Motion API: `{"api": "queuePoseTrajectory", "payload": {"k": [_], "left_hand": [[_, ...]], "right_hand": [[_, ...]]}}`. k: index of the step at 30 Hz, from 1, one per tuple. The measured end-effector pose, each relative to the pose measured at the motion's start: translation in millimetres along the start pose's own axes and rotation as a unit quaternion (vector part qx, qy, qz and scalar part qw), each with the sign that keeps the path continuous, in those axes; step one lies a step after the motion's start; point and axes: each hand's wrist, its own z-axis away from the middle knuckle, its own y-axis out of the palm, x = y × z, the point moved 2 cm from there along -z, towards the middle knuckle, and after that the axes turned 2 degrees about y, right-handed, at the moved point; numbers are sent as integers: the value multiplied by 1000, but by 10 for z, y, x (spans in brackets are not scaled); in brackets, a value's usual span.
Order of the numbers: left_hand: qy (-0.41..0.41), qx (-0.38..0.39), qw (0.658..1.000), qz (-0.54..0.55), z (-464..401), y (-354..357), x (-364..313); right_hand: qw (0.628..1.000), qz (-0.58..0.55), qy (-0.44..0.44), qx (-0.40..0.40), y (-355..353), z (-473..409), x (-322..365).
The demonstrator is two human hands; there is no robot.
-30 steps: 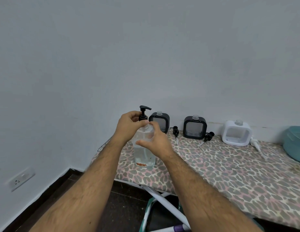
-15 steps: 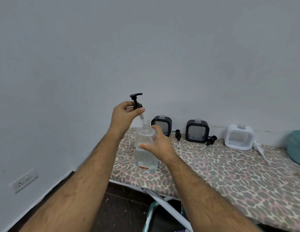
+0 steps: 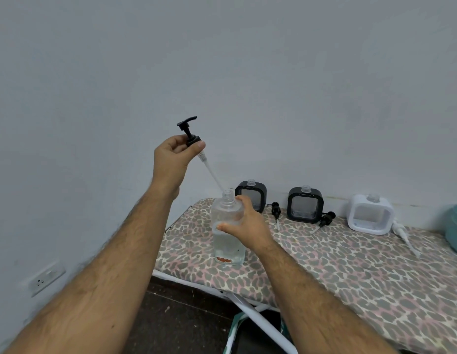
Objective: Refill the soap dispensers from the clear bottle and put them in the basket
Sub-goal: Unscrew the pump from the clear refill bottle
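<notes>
Your clear bottle (image 3: 228, 231) stands upright near the left end of the leopard-print board (image 3: 350, 272), its neck open and liquid filling roughly its lower half. Your right hand (image 3: 247, 223) is wrapped around its upper body from the right side, thumb across the front and fingers curled behind. Your left hand (image 3: 175, 159) is raised above and to the left of the bottle, pinching the black collar of the pump head (image 3: 190, 131) between thumb and fingers; the pump is tilted, with its clear dip tube (image 3: 212, 173) slanting down to the right so that the tip sits at the bottle's mouth, though you cannot tell whether it is just inside or just behind the rim. Along the far edge of the board, against the wall, stand three square dispensers without pumps: a black dispenser (image 3: 251, 194) just behind your right hand, a second black dispenser (image 3: 305, 205) to its right, and a white dispenser (image 3: 370, 215) further right. A black pump (image 3: 276, 212) lies between the two black ones, another black pump (image 3: 325, 219) lies just right of the second, and a white pump (image 3: 403, 233) lies beside the white one. A teal basket (image 3: 456, 231) shows at the right edge.
</notes>
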Motion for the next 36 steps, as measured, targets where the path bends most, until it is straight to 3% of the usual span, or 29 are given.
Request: {"api": "queuePoseTrajectory", "payload": {"k": [9, 12, 17, 20, 36], "left_hand": [[-21, 1, 1000, 6, 7, -20, -31], [6, -4, 1000, -15, 15, -34, -57], [-8, -49, 998, 38, -15, -121, -71], [-27, -98, 993, 56, -36, -252, -65], [-144, -154, 974, 81, 4, -884, 360]], "right_hand": [[1000, -1, -1, 3, 1, 15, 9], [1000, 2, -1, 3, 2, 15, 11], [1000, 8, 0, 1, 5, 19, 7], [1000, 8, -1, -1, 10, 29, 9], [1000, 0, -3, 2, 18, -4, -20]]}}
